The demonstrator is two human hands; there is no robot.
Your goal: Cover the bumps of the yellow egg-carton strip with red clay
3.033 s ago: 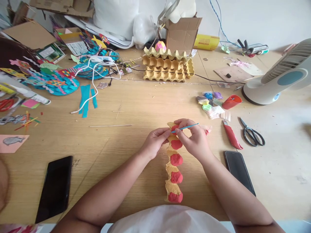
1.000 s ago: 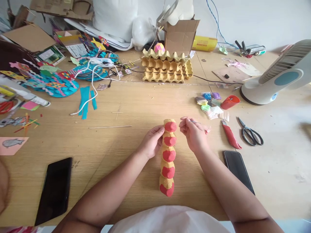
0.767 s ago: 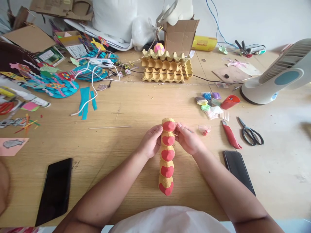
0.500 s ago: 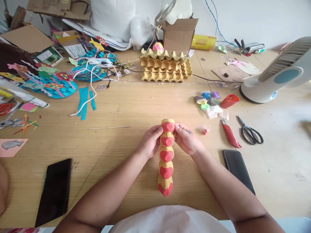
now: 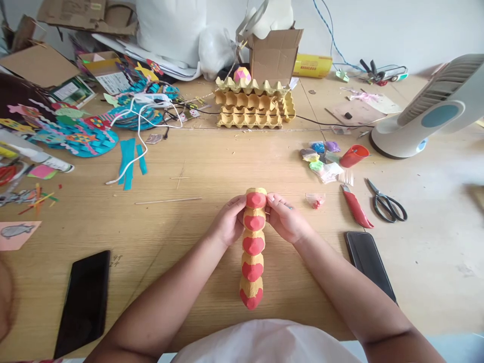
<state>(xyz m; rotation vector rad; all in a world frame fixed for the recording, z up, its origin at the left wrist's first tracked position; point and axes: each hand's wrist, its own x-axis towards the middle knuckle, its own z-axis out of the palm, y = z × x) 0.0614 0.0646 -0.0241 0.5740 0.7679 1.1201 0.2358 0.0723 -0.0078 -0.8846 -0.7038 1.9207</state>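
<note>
A strip of egg carton cups [image 5: 253,246] lies lengthwise toward me, each cup capped with red clay on a yellow-tan base. My left hand [image 5: 231,219] pinches its far end from the left side. From the right side, my right hand [image 5: 284,217] grips the same end between thumb and fingers. Some fingertips of both hands are hidden behind the strip. A small bag with a bit of red clay [image 5: 315,201] lies to the right of my right hand. Left of my left hand, a thin wooden stick [image 5: 168,200] rests on the table.
On the right are a red-handled knife [image 5: 356,206], black scissors [image 5: 386,201], a phone [image 5: 370,264], a red cup [image 5: 354,156] and a fan [image 5: 423,118]. Egg cartons [image 5: 253,103] stand at the back. A black tablet [image 5: 83,300] and blue strips [image 5: 127,161] lie left.
The strip and both hands have shifted slightly left and a little toward me in view. The whole scene has also shifted slightly left. Both hands keep their hold on the strip.
</note>
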